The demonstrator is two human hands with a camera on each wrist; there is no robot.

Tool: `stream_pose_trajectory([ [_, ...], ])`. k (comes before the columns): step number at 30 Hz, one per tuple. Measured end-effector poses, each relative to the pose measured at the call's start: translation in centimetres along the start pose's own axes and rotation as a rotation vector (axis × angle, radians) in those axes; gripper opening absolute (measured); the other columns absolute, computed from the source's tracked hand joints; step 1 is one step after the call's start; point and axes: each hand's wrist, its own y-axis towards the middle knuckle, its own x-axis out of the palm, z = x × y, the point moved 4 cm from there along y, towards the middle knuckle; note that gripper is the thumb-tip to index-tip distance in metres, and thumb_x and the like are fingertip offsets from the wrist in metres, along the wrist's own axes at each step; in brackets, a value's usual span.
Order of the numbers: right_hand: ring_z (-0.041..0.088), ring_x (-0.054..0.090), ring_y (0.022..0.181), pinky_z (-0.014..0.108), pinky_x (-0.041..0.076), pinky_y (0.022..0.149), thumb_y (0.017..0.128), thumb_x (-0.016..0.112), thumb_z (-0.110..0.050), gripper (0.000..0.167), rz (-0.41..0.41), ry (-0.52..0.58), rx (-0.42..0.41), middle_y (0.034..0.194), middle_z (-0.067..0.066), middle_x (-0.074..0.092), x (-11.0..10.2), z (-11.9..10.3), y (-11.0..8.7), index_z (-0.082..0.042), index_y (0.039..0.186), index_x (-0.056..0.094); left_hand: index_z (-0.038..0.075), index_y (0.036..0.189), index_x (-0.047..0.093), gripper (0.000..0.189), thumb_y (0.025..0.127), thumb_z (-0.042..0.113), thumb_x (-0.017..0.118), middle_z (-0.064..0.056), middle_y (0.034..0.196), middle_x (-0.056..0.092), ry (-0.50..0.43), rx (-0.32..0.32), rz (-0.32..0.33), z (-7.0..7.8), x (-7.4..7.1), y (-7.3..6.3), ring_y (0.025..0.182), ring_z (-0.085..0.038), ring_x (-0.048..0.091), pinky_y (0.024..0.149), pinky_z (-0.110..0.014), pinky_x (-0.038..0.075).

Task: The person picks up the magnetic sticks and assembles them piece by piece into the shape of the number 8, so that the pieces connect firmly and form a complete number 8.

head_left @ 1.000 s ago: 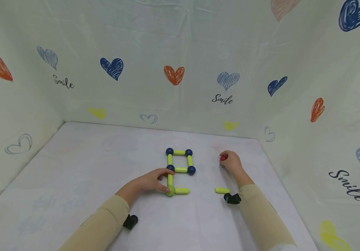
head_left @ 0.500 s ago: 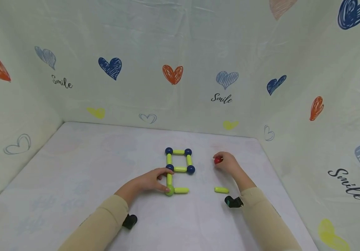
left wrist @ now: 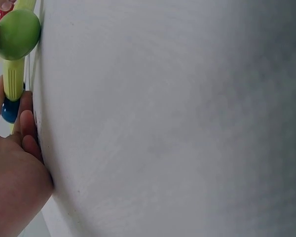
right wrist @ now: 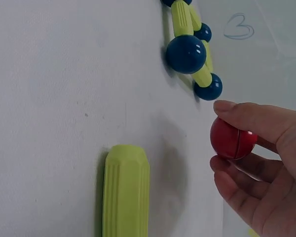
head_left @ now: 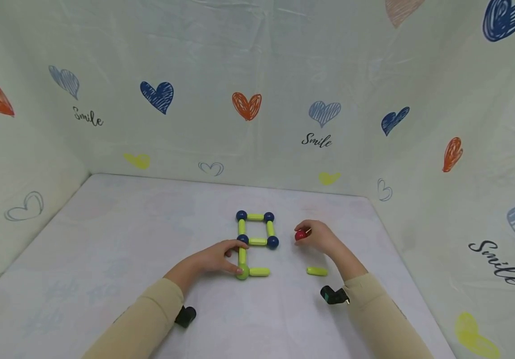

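A flat frame of yellow-green rods point(head_left: 257, 242) and dark blue balls point(head_left: 273, 243) lies mid-table, forming a square with one rod running down from its near left corner. That rod ends at a larger green ball point(head_left: 243, 272), from which another rod point(head_left: 259, 272) points right. My left hand point(head_left: 212, 258) spans this left side, thumb on the green ball point(left wrist: 18, 35) and fingers at the blue corner ball. To the right of the square, my right hand point(head_left: 322, 237) pinches a red ball point(right wrist: 229, 139) between thumb and fingers, above the table.
A loose yellow-green rod point(head_left: 317, 271) lies on the white tabletop point(head_left: 118, 239), nearer than the right hand. Black wrist cameras point(head_left: 186, 316) sit by both sleeves. A pale heart-printed curtain point(head_left: 203, 134) rises around the back and sides.
My right hand has moved left and slightly nearer with the red ball, closer to the square. The left hand stays in place on the frame.
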Motion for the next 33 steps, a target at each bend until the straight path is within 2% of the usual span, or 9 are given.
stream_pose_trajectory([
  [11, 0.022, 0.053, 0.089, 0.034, 0.050, 0.077, 0.079, 0.082, -0.012, 0.037, -0.049, -0.004, -0.082, 0.106, 0.006, 0.062, 0.6, -1.8, -1.3, -0.007, 0.113, 0.068, 0.023, 0.130, 0.058, 0.061, 0.075, 0.023, 0.086, 0.001, 0.118, 0.051, 0.016, 0.024, -0.006, -0.4, -0.2, 0.2, 0.101, -0.020, 0.043, 0.087, -0.038, 0.040],
  [19, 0.021, 0.053, 0.088, 0.032, 0.051, 0.076, 0.079, 0.082, -0.012, 0.036, -0.079, 0.013, -0.077, 0.105, 0.003, 0.062, 1.6, -2.2, -2.0, -0.009, 0.112, 0.069, 0.024, 0.129, 0.058, 0.061, 0.076, 0.023, 0.086, 0.001, 0.116, 0.050, 0.018, 0.018, -0.007, -0.5, -0.2, 0.3, 0.100, -0.021, 0.043, 0.085, -0.038, 0.040],
  [33, 0.019, 0.053, 0.086, 0.030, 0.050, 0.073, 0.079, 0.081, -0.009, 0.033, -0.162, 0.005, -0.131, 0.104, -0.001, 0.062, 3.3, -3.0, -3.5, -0.012, 0.110, 0.070, 0.024, 0.130, 0.058, 0.061, 0.075, 0.023, 0.086, 0.000, 0.121, 0.050, 0.005, 0.033, -0.019, -0.5, -0.1, 0.2, 0.103, -0.021, 0.043, 0.090, -0.039, 0.039],
])
